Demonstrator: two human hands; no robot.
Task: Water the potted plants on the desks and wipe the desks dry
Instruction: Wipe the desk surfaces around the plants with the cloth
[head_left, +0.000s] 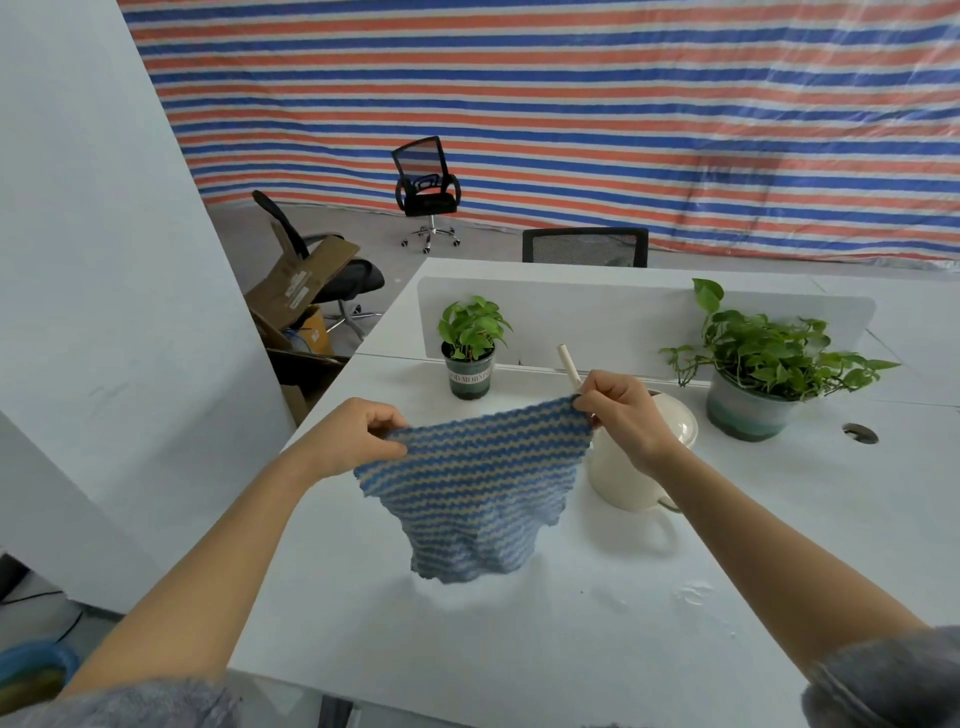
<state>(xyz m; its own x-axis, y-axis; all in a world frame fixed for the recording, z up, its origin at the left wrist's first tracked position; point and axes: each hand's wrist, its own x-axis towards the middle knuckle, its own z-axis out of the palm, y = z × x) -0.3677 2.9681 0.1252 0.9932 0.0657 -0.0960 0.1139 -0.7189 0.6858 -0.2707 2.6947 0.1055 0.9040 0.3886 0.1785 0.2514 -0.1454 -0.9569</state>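
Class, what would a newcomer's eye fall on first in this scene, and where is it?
A blue-and-cream striped cloth hangs at the centre, pinched by its top corners between the left hand and right hand above the white desk. Behind, a red, blue and white striped tarp fills the background. A small plant and a larger plant stand by the desk's divider.

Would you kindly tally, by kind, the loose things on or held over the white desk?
Potted plants: 2, the small potted plant and the large potted plant
Watering cans: 1, the cream watering can
Cloths: 1, the striped cloth, pinched by the left hand and the right hand
Total: 4
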